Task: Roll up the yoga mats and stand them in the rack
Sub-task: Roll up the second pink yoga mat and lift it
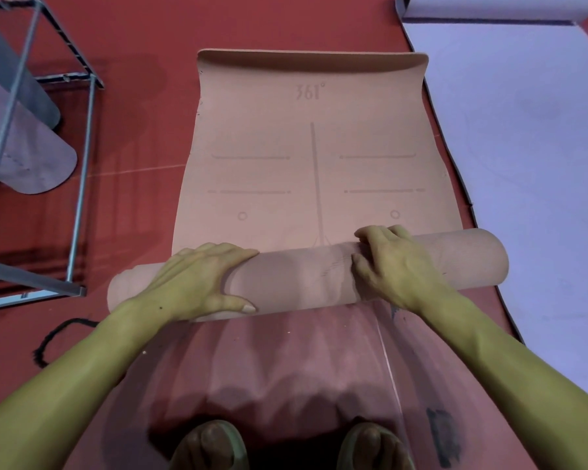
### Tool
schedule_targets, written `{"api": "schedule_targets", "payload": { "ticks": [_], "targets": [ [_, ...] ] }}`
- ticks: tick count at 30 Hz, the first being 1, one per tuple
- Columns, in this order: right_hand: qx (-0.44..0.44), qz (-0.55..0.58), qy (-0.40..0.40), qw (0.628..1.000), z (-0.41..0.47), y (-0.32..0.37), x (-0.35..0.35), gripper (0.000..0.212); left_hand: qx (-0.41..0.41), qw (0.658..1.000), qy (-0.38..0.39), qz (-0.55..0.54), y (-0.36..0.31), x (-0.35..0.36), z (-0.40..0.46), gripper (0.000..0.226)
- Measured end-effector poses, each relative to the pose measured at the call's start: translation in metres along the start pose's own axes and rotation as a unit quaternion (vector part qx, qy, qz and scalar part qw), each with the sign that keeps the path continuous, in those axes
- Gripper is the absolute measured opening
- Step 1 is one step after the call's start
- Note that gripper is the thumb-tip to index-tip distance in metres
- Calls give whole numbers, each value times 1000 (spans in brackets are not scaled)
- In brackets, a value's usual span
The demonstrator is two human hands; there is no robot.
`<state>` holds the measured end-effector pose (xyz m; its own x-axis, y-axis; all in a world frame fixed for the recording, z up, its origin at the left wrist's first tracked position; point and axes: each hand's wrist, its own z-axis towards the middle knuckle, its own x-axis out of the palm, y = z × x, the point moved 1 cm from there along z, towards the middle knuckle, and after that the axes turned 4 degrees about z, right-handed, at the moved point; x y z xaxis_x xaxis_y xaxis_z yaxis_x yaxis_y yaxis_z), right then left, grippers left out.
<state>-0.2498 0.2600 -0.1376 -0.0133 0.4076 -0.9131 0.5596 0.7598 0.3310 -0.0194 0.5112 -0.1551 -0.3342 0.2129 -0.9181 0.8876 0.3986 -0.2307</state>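
**Matt mats, bare metal, worn floor**

The pink mat [313,171] looks like soft matt rubber or foam, smooth, with faint printed lines and a "361°" mark; its roll [302,276] shows slight wrinkles. The lilac mat [523,147] is equally matt and smooth. The rack [82,184] is grey metal tubing with a dull sheen. The red floor [133,113] is faintly glossy, with scuffs and dark smears.

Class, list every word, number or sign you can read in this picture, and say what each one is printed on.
"361°": printed near the far, curled end of the pink yoga mat, upside up to the viewer.
The other marks on this mat are lines and small circles, not text.
No readable text on the lilac mat, the metal rack or the red floor.
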Motion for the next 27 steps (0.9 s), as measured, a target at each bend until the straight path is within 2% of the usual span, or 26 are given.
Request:
{"api": "schedule_targets", "payload": {
  "ticks": [4, 8, 10, 13, 15, 18, 20, 25, 27],
  "targets": [
    [-34, -29, 81, 996, -1, -11, -10, 88, -15, 1000, -26, -8, 7, 6, -1, 95],
    [-24, -51, 74, 996, 1, -19, -8, 99, -25, 996, -86, -29, 5, 10, -6, 91],
    [-36, -70, 65, 995, 3, -22, -7, 98, -81, 991, -99, -33, 6, 9, -9, 99],
    [-44, -71, 49, 995, 4, -30, -6, 94, -209, 971, -113, 15, 2, 7, -17, 113],
    [-39, -47, 30, 998, 5, -38, -6, 93, -256, 956, -140, 32, -9, 13, -27, 108],
    [-45, -14, 22, 999, 8, -48, -5, 95, -252, 953, -161, 39, -25, 30, -34, 91],
    [-61, -24, 24, 998, 9, -53, -1, 95, -241, 957, -150, 55, -27, 36, -32, 90],
    [-26, -30, 31, 999, 18, -56, -1, 106, -196, 970, -82, 114, -15, 40, -27, 134],
    [-26, -38, 34, 998, 21, -56, -2, 116, -184, 970, -73, 140, -9, 39, -24, 135]
  ]
}}
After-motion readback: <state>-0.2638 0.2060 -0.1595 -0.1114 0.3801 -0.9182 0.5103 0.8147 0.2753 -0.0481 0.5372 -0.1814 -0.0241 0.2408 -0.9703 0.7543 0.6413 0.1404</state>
